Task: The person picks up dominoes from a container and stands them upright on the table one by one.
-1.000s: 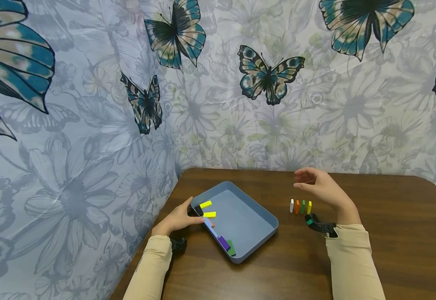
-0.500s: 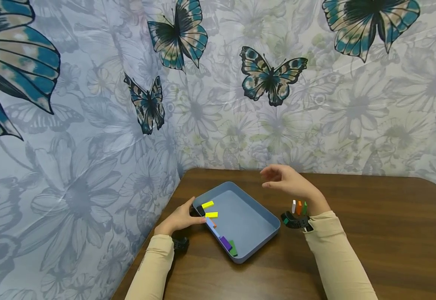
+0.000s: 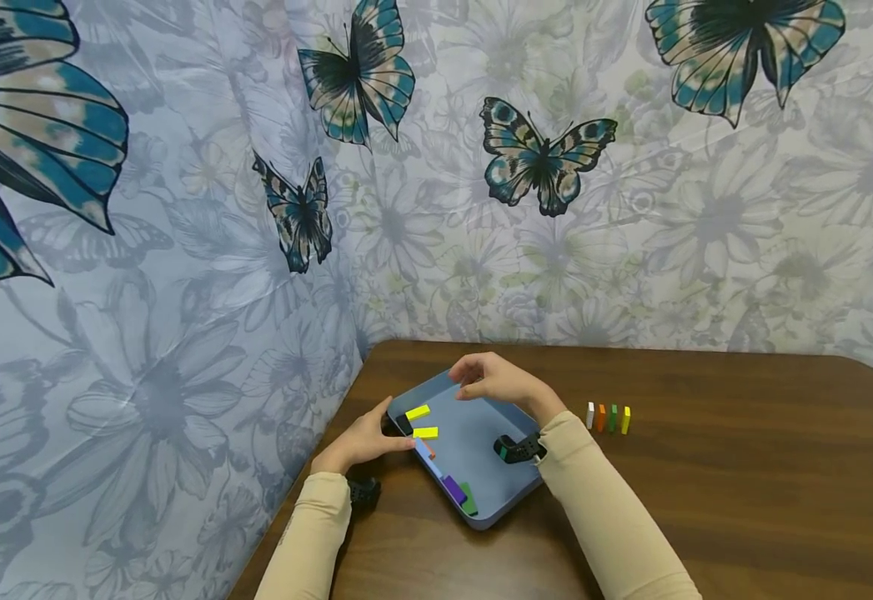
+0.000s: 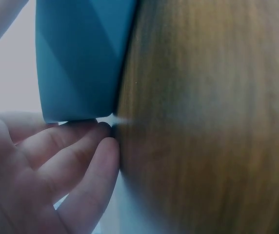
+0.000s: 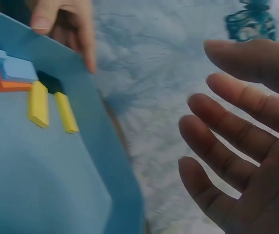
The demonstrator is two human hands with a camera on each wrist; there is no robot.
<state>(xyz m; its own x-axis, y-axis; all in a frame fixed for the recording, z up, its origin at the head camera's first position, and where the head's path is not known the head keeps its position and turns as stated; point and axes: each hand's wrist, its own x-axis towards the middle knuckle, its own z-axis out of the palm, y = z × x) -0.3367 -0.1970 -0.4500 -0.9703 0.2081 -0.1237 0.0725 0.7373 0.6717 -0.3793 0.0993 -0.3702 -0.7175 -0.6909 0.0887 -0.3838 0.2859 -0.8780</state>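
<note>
A blue-grey tray (image 3: 474, 450) sits at an angle on the table. My left hand (image 3: 361, 440) grips its left corner, thumb over the rim and fingers along the outer wall (image 4: 78, 63). Above the far part of the tray is my right hand (image 3: 502, 385); the right wrist view shows its fingers (image 5: 222, 109) spread and bent a little, holding nothing. Along the tray's left side lie two yellow blocks (image 3: 426, 432), a black block (image 3: 403, 424), light blue blocks (image 5: 20, 69), an orange block (image 5: 12, 85), a purple block (image 3: 454, 489) and a green block (image 3: 469, 500).
Right of the tray, a white block (image 3: 589, 415), an orange one (image 3: 600, 417), a green one (image 3: 613, 418) and a yellow one (image 3: 626, 420) stand upright in a row on the brown table (image 3: 744, 467). Butterfly-print cloth (image 3: 436, 275) hangs behind the table and at its left.
My right hand has moved left, from over the row of standing blocks to above the tray. The left hand keeps its grip on the tray corner, and the blocks lie as before.
</note>
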